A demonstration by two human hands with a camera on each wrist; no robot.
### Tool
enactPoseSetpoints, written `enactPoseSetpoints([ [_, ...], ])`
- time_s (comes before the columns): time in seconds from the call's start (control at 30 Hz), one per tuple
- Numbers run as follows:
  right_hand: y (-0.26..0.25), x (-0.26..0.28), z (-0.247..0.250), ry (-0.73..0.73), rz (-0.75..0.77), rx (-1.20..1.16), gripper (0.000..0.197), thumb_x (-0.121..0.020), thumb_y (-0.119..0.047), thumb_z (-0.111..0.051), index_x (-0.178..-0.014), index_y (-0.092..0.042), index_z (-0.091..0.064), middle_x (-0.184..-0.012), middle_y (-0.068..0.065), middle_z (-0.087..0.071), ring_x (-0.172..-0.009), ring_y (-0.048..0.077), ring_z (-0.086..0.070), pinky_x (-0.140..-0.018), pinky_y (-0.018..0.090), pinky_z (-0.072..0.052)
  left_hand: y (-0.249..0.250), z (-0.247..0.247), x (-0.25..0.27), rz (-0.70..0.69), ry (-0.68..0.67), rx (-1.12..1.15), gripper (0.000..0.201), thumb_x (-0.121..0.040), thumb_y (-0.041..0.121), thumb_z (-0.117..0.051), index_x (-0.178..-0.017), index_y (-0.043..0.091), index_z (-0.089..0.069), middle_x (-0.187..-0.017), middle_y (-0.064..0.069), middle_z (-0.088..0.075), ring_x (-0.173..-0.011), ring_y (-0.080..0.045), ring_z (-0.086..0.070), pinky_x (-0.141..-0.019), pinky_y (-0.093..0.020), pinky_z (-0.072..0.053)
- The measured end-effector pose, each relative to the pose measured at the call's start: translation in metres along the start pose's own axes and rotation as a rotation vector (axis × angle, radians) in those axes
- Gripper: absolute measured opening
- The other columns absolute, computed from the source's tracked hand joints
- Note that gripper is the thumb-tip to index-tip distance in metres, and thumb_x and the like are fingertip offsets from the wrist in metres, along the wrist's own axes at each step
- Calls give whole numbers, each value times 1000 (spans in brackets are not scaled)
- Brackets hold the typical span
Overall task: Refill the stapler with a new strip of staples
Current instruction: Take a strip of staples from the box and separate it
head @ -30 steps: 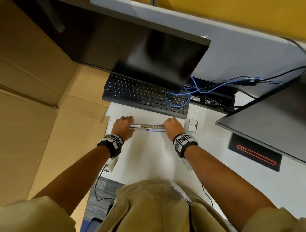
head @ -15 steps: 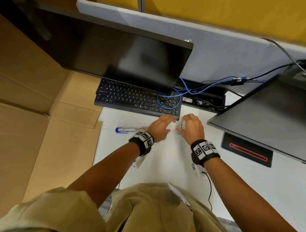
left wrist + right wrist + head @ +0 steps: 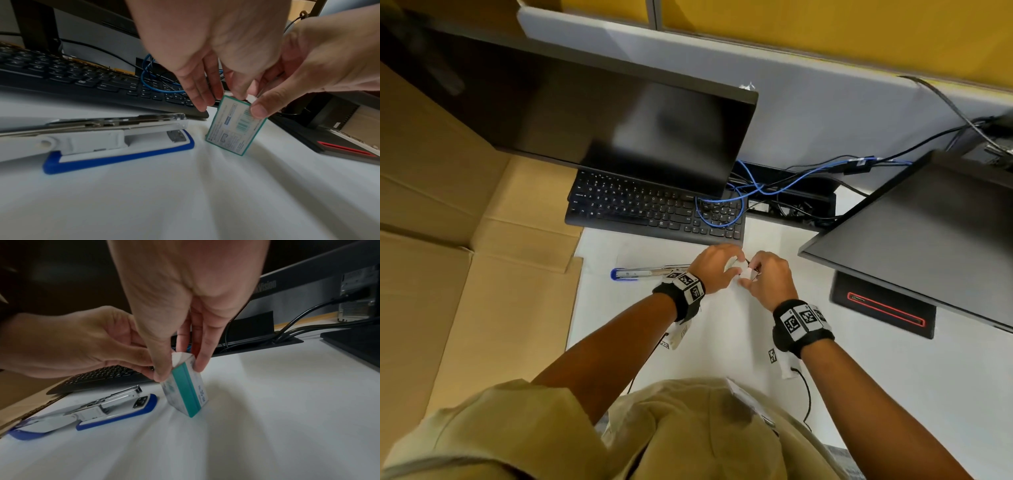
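Note:
A blue and white stapler (image 3: 640, 272) lies opened out on the white desk, its metal staple channel (image 3: 115, 122) facing up; nothing holds it (image 3: 98, 412). Just to its right a small white and teal staple box (image 3: 234, 128) stands on end on the desk. My right hand (image 3: 180, 371) pinches the box (image 3: 185, 394) near its top between thumb and fingers. My left hand (image 3: 218, 97) has its fingertips at the box's top end, where a white flap (image 3: 180, 356) stands open. In the head view both hands (image 3: 732, 265) (image 3: 751, 275) meet over the box (image 3: 746, 272). Its contents are hidden.
A black keyboard (image 3: 654, 212) with a blue cable (image 3: 722, 219) looped over it lies just behind the hands, under a dark monitor (image 3: 602, 120). A second monitor (image 3: 928, 233) and its black base (image 3: 883, 308) stand to the right. Flat cardboard (image 3: 465, 257) borders the desk's left edge.
A second ago both hands held the opened stapler by its ends. They let it go on the desk, moved right to the staple box, and now both hold the box upright.

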State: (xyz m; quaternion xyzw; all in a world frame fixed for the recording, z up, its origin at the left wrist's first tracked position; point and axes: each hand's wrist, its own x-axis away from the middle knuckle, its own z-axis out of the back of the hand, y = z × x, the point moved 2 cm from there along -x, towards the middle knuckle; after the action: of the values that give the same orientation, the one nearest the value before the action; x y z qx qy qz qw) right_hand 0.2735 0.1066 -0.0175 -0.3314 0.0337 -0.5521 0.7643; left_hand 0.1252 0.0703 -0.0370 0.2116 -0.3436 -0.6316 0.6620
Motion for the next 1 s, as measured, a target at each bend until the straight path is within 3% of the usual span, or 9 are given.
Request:
enactPoseSetpoints([
  [0.1,1,0,1,-24,10,-64,38,-65,-23,-89,-80,-14,-56,-79,6,-62,-72,25,-62,-61,32,-53,-1,1,4,0,-4,-12,26,-86,24,-66,-111,18,-64,-122,-2,-64,-106,-22,-61,-88,-36,-53],
  [0.23,4,2,2,-29,37,-167,37,-68,-24,-87,-76,-12,-54,-80,8,-65,-71,29,-64,-66,43,-58,-2,5,9,-29,-31,-33,34,-83,25,-68,-117,20,-64,-126,-2,-61,-108,-20,-60,-89,-38,-55],
  [0.4,8,7,3,-66,80,-255,35,-72,-20,-84,-84,-15,-51,-92,4,-66,-86,20,-68,-80,34,-60,-2,4,11,-62,-184,-133,39,-86,25,-65,-125,28,-63,-147,2,-42,-115,-25,-59,-96,-41,-51],
  [0.53,12,12,5,-78,95,-272,32,-76,-12,-75,-93,-22,-50,-96,4,-66,-91,20,-67,-83,38,-59,-2,6,11,-75,-238,-137,35,-85,20,-68,-120,24,-66,-152,1,-32,-112,-27,-60,-97,-42,-50],
  [0.63,10,17,6,-102,129,-256,34,-78,-5,-64,-103,-25,-53,-103,4,-64,-99,22,-63,-85,41,-58,0,7,13,-74,-178,-73,29,-83,16,-70,-109,19,-58,-141,-3,-43,-111,-26,-57,-94,-42,-52],
  [0.77,17,16,3,-79,170,-222,27,-82,-1,-56,-100,-19,-67,-102,5,-67,-94,23,-64,-81,42,-59,-6,10,16,72,-88,114,28,-82,10,-69,-96,18,-48,-103,-4,-59,-83,-26,-61,-71,-48,-58],
  [0.9,18,16,3,-57,175,-205,20,-85,-3,-60,-98,-8,-74,-105,9,-69,-92,23,-65,-85,36,-58,-13,10,22,151,-61,156,33,-80,16,-74,-102,18,-50,-101,-9,-63,-83,-27,-65,-68,-48,-59],
  [1.0,14,16,4,-43,192,-178,14,-87,-7,-65,-96,-7,-76,-105,9,-71,-91,22,-65,-82,35,-58,-12,7,24,177,-47,192,47,-77,21,-78,-114,20,-49,-103,-8,-65,-86,-26,-65,-74,-43,-61],
])
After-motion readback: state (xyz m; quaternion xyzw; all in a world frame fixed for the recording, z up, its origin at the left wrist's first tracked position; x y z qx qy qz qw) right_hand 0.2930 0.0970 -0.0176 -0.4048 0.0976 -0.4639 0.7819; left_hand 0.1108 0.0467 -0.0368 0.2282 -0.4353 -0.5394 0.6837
